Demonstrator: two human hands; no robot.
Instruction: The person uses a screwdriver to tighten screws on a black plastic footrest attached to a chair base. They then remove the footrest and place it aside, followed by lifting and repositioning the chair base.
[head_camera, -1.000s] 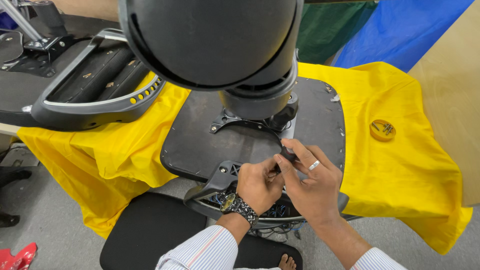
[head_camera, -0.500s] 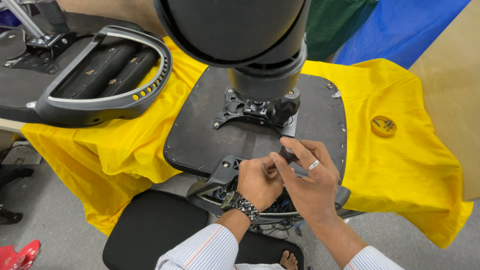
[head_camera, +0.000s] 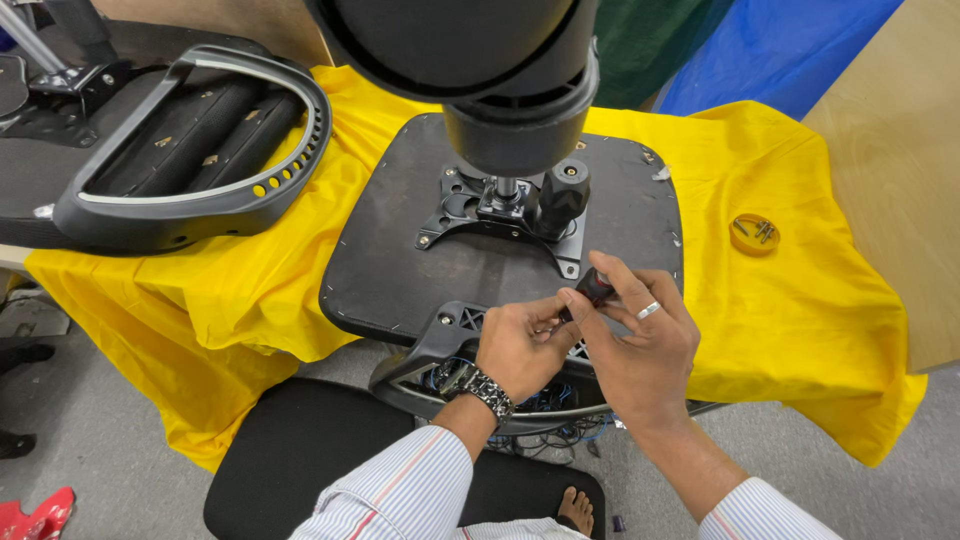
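An upturned black chair seat (head_camera: 400, 250) lies on a yellow cloth (head_camera: 230, 290), with its metal mechanism plate (head_camera: 490, 205) and a black knob (head_camera: 563, 195) in the middle. At the seat's near edge sits a black plastic armrest bracket (head_camera: 440, 345). My left hand (head_camera: 520, 345), with a metal watch on the wrist, rests on this bracket with its fingers curled. My right hand (head_camera: 640, 340), wearing a ring, grips a small black-handled tool (head_camera: 592, 288) and points it down at the bracket. Both hands touch each other there.
A second black chair frame (head_camera: 190, 150) lies at the left on the table. A small yellow dish with screws (head_camera: 754, 233) sits on the cloth at the right. A large black dome (head_camera: 470, 50) hangs close overhead. A black stool seat (head_camera: 300, 450) is below.
The view has shifted so the dome sits higher and the mechanism plate and knob show. Both hands stay together at the bracket, with the tool barely moved.
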